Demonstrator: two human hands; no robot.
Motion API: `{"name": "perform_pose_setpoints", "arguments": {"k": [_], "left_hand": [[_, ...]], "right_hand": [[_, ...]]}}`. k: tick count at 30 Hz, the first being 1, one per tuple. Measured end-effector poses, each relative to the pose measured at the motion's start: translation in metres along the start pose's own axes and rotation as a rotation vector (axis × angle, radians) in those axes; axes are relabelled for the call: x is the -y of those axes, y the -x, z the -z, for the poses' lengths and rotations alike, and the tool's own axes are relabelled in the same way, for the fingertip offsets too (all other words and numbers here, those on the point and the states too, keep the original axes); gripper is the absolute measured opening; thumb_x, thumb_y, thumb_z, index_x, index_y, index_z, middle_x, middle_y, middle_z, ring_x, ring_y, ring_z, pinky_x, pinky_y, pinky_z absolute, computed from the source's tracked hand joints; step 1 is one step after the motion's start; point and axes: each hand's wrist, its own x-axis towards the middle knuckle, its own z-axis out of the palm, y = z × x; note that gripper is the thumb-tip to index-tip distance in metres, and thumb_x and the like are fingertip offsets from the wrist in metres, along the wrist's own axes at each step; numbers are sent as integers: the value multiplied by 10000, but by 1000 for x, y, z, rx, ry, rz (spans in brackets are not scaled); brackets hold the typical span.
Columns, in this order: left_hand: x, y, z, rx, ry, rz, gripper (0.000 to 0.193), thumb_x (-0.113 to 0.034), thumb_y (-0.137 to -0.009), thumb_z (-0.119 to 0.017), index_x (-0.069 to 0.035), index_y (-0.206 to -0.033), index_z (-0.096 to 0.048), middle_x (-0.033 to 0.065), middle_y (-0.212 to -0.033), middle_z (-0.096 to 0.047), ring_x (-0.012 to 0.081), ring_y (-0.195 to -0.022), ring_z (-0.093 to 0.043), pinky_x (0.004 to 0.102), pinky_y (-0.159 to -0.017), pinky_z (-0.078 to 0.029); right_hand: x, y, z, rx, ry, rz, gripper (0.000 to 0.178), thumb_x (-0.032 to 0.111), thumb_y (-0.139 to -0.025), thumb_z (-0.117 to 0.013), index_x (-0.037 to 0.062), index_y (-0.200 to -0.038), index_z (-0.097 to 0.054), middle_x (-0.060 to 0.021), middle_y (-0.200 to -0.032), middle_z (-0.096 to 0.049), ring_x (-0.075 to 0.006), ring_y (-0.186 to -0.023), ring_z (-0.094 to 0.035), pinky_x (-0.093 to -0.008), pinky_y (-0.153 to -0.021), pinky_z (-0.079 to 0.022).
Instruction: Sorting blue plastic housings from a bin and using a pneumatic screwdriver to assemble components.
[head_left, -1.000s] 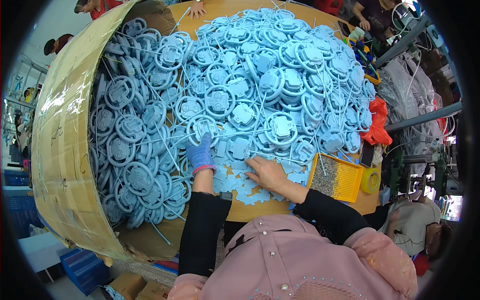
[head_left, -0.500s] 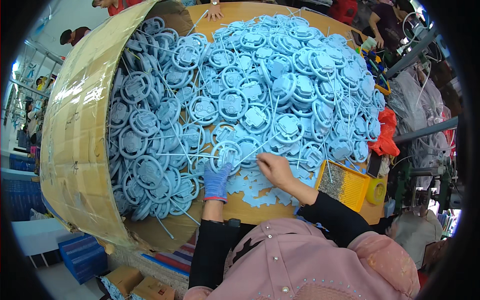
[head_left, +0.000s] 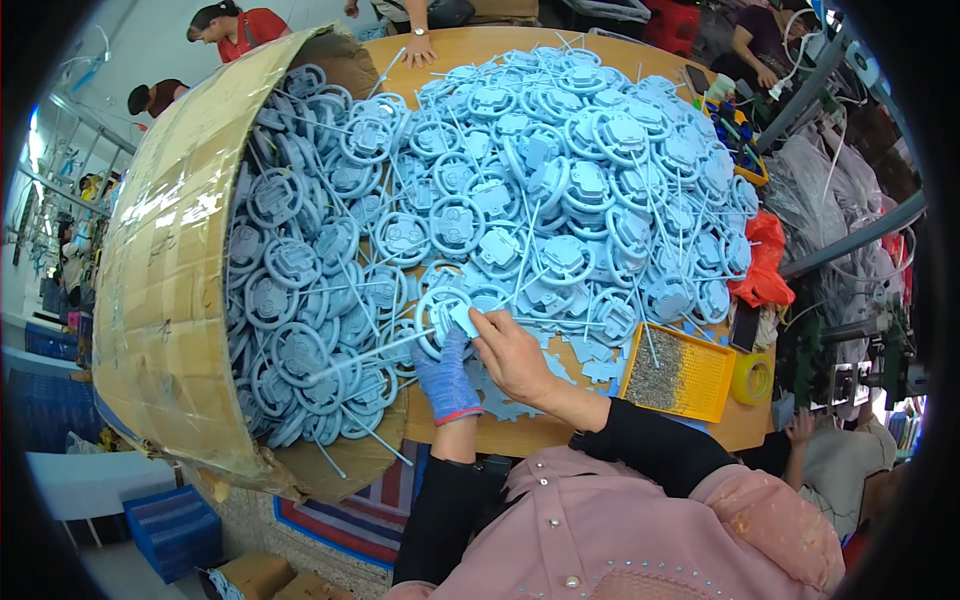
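Observation:
My left hand, in a blue knitted glove, grips a light-blue plastic ring-shaped part whose long thin rod sticks out to the left. My bare right hand is closed in a pinch on a small flat light-blue plastic piece, held against the right side of the ring's middle. Its thumb is mostly hidden. Beyond both hands rises a heap of similar ring-shaped parts with rods. Flat light-blue plastic pieces lie scattered to the right of my hands.
A cardboard box lies on its side at the left, parts spilling from it. On the wooden table stand a yellow tray of small metal pieces and a tape roll. Another person's hand rests at the far edge.
My right hand has moved left to the ring-shaped part, with a flat piece in its fingers. The part in my left hand has tilted, its rod now slanting down to the left.

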Motion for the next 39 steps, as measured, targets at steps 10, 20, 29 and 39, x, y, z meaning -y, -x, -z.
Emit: {"name": "perform_pose_setpoints", "arguments": {"k": [10, 20, 29, 39], "left_hand": [[-11, 5, 8, -4, -28, -124, 403, 72, -814, -570, -24, -1191, -464, 101, -1059, -581, 179, -862, -608, 287, -701, -534], [-31, -8, 19, 138, -138, -126, 405, 23, -816, -589, -40, -1198, -471, 89, -1078, -570, 174, -902, -590, 284, -729, -515], [-55, -22, 29, 210, -249, -203, 454, -66, -778, -689, -4, -1170, -469, 106, -1072, -574, 189, -915, -587, 308, -767, -511], [-54, -19, -3, 437, -496, -340, 756, -126, -714, -786, -7, -1312, -340, 120, -1139, -548, 193, -951, -601, 292, -791, -523]], "right_hand": [[17, -16, -5, 75, -503, -242, 301, 49, -799, -654, 34, -1085, -560, -94, -830, -572, -213, -698, -570, -306, -649, -467], [8, -34, 3, 129, -208, 169, 329, 153, -740, -734, 57, -997, -552, -101, -914, -542, -279, -779, -567, -378, -687, -467], [-13, -57, 6, 210, -452, -205, 563, 297, -815, -703, 38, -1272, -500, -112, -1228, -531, -215, -916, -599, -306, -753, -495], [-19, -60, 12, 394, -1041, -505, 623, 192, -872, -671, 0, -1377, -360, -99, -1223, -541, -154, -1106, -531, -296, -952, -427]]}}
